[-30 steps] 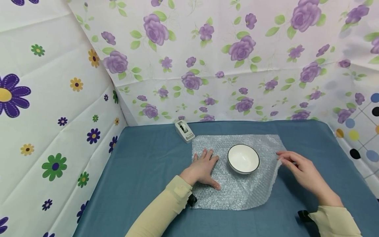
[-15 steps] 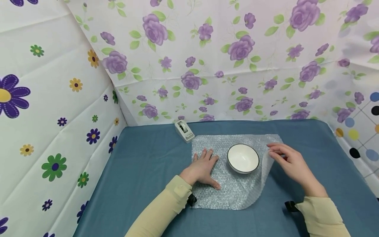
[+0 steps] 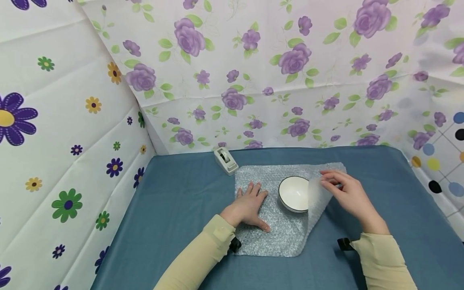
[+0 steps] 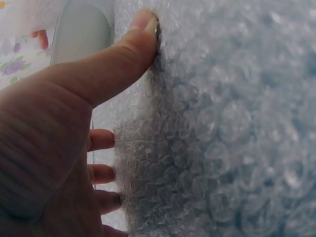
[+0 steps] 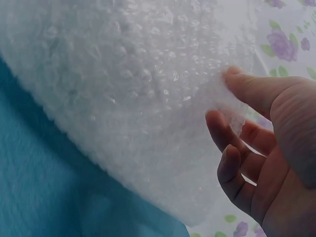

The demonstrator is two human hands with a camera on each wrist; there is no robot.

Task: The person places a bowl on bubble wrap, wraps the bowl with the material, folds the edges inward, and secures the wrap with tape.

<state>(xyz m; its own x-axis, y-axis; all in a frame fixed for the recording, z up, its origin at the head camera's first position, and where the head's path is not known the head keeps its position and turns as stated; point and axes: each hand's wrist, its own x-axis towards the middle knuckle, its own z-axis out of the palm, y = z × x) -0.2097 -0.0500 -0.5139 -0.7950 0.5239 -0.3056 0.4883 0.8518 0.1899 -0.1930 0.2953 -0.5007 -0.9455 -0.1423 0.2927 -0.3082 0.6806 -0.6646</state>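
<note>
A sheet of bubble wrap (image 3: 268, 237) lies on the blue cloth, with a white bowl (image 3: 293, 194) with a dark rim upright on it. My left hand (image 3: 248, 204) rests flat on the wrap left of the bowl, fingers spread; the left wrist view shows its thumb and fingertips (image 4: 102, 174) against the bubbles. My right hand (image 3: 348, 193) pinches the sheet's right edge between thumb and fingers and holds it raised, as the right wrist view shows the lifted wrap (image 5: 148, 98). The raised flap hides the right part of the bowl.
A white tape dispenser (image 3: 226, 160) stands just behind the wrap's far left corner. The blue cloth (image 3: 181, 209) covers the table, and flowered curtains (image 3: 203, 100) hang behind it and at the sides.
My right hand has moved left, bringing the wrap's right edge up and over part of the bowl. My left hand and the tape dispenser have stayed in place.
</note>
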